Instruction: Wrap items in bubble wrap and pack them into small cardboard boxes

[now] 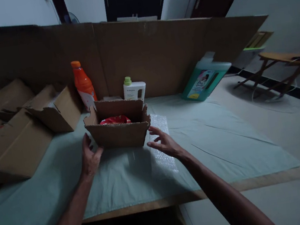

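Two bare hands flank a small cardboard box (116,135) that stands upright, uncovered at the top, near the middle of the cloth-covered counter (278,178). A red packet (115,120) lies inside it, partly hidden by the front wall. The step in hand appears to be the handling of this box, with a two-sided grip not visibly made. A secure hold would call for both palms to press inward evenly, low on the end walls, since the ragged upper rim looks a poor place to grip.

The left hand (91,159) is wide and holds nothing visible; its fingers point upward beside the box's left end, the thumb directed at the lower front corner. The right hand (166,144) is likewise wide, fingers spread and thumb below, at the box's right end and above a sheet of bubble wrap (163,161). Whether either hand touches the cardboard cannot be told. Both forearms extend forward from the near edge, converging on the box. Behind it stands a white bottle (133,90); an orange bottle (85,85) stands behind and to the left.
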Available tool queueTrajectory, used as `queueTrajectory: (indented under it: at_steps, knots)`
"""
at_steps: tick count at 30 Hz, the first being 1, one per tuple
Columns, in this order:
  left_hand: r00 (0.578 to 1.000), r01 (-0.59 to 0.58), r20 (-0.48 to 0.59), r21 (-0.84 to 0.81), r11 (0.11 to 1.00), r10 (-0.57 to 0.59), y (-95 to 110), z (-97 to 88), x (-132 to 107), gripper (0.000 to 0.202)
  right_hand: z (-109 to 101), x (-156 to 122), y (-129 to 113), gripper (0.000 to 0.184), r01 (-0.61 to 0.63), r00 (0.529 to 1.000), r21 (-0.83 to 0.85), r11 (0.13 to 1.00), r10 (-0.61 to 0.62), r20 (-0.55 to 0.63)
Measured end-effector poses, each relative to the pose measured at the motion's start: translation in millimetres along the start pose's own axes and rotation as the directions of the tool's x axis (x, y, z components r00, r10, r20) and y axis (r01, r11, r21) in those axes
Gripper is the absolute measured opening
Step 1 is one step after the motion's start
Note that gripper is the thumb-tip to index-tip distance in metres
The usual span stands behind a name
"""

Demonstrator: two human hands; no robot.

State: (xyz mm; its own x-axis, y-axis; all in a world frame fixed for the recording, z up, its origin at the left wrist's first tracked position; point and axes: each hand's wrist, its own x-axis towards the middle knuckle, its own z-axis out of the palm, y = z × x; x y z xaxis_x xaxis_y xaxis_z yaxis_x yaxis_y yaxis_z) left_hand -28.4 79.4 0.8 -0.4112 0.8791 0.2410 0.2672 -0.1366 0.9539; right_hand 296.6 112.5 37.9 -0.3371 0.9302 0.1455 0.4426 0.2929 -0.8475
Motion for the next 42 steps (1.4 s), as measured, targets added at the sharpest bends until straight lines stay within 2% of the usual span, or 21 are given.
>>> queueTrajectory:
  at_steps: [2, 4, 7, 10, 12, 14, 15, 16, 18, 20, 22, 23, 25, 27, 29, 32, 34, 36, 38, 40, 42]
  knots:
    - [0.997, -0.012, 0.078, -0.023, 1.000, 0.014, 1.0, 9.0, 4.6, 0.080, 16.0, 23.9, 3.3, 0.071, 0.023, 0.999, 0.058, 0.998, -0.026, 0.043]
    - [0.994, -0.031, 0.105, 0.002, 1.000, 0.031, 2.2, 17.0, 3.1, 0.077, 25.3, 42.8, 5.4, 0.063, 0.012, 0.999, 0.094, 0.995, -0.016, 0.044]
    - [0.994, -0.039, 0.102, 0.034, 0.999, 0.036, 2.5, 19.5, 1.8, 0.078, 23.9, 57.8, 10.0, 0.056, 0.013, 0.999, 0.115, 0.993, -0.016, 0.029]
    - [0.996, -0.095, 0.009, 0.111, 0.989, 0.094, 3.7, 12.7, -5.9, 0.082, 7.0, 51.2, 22.2, 0.057, 0.007, 1.000, 0.048, 0.999, -0.006, -0.017]
    - [0.977, -0.175, -0.079, 0.221, 0.960, 0.196, 8.4, 10.3, -24.3, 0.084, -8.6, 33.9, 34.6, 0.054, -0.033, 0.993, -0.017, 0.999, 0.030, -0.112]
    - [0.945, -0.307, -0.020, 0.294, 0.905, 0.327, 16.6, 16.2, -53.5, 0.079, -22.5, 9.9, 46.8, 0.048, -0.073, 0.976, -0.079, 0.994, 0.055, -0.212]
    - [0.918, -0.395, 0.095, 0.292, 0.871, 0.384, 21.4, 23.2, -70.0, 0.074, -27.5, -2.7, 51.0, 0.045, -0.087, 0.968, -0.106, 0.991, 0.058, -0.246]
    - [0.868, -0.486, 0.254, 0.268, 0.832, 0.426, 26.1, 32.7, -86.0, 0.067, -30.7, -14.8, 53.3, 0.041, -0.093, 0.962, -0.129, 0.987, 0.056, -0.269]
    - [0.725, -0.603, 0.545, 0.207, 0.770, 0.421, 34.6, 56.1, -112.8, 0.056, -32.4, -34.7, 50.4, 0.035, -0.087, 0.962, -0.148, 0.985, 0.045, -0.269]
    - [0.602, -0.633, 0.726, 0.182, 0.753, 0.331, 40.6, 79.2, -129.0, 0.048, -29.9, -45.5, 39.9, 0.032, -0.094, 0.980, -0.080, 0.992, 0.078, -0.184]
    - [0.546, -0.622, 0.807, 0.211, 0.754, 0.225, 43.4, 95.2, -136.2, 0.039, -26.8, -44.5, 28.7, 0.036, -0.154, 0.988, 0.085, 0.984, 0.154, 0.012]
    - [0.537, -0.616, 0.823, 0.232, 0.753, 0.186, 43.6, 99.7, -137.8, 0.034, -26.1, -39.1, 25.4, 0.039, -0.210, 0.971, 0.171, 0.963, 0.185, 0.150]
    - [0.540, -0.614, 0.827, 0.260, 0.745, 0.157, 42.1, 102.5, -139.8, 0.027, -28.0, -18.3, 26.6, 0.043, -0.344, 0.886, 0.260, 0.902, 0.219, 0.409]
    - [0.551, -0.625, 0.814, 0.258, 0.737, 0.183, 39.3, 100.0, -141.9, 0.028, -35.4, 14.1, 37.9, 0.043, -0.437, 0.824, 0.265, 0.860, 0.264, 0.500]
    - [0.552, -0.640, 0.805, 0.241, 0.730, 0.218, 36.7, 96.1, -143.9, 0.033, -47.2, 52.5, 54.2, 0.040, -0.453, 0.856, 0.294, 0.842, 0.318, 0.408]
    - [0.538, -0.654, 0.809, 0.222, 0.723, 0.238, 35.0, 92.7, -144.6, 0.041, -66.6, 102.4, 74.6, 0.037, -0.337, 0.941, 0.381, 0.861, 0.320, 0.110]
    - [0.525, -0.664, 0.816, 0.215, 0.716, 0.243, 35.0, 93.1, -142.7, 0.039, -76.7, 116.4, 80.1, 0.042, -0.243, 0.951, 0.406, 0.881, 0.298, -0.078]
    - [0.516, -0.683, 0.814, 0.206, 0.700, 0.265, 34.9, 95.2, -139.5, 0.031, -82.8, 106.8, 79.1, 0.048, -0.181, 0.942, 0.401, 0.898, 0.276, -0.192]
    - [0.523, -0.691, 0.796, 0.185, 0.699, 0.306, 34.5, 98.0, -135.6, 0.025, -85.3, 72.3, 73.3, 0.050, -0.167, 0.940, 0.386, 0.907, 0.264, -0.214]
    - [0.553, -0.665, 0.759, 0.153, 0.731, 0.344, 35.4, 101.0, -130.7, 0.022, -85.1, 19.5, 63.6, 0.049, -0.173, 0.964, 0.331, 0.928, 0.228, -0.136]
    - [0.597, -0.603, 0.718, 0.109, 0.790, 0.357, 39.6, 103.4, -124.3, 0.019, -82.1, -39.0, 50.6, 0.054, -0.135, 0.991, 0.213, 0.968, 0.129, 0.039]
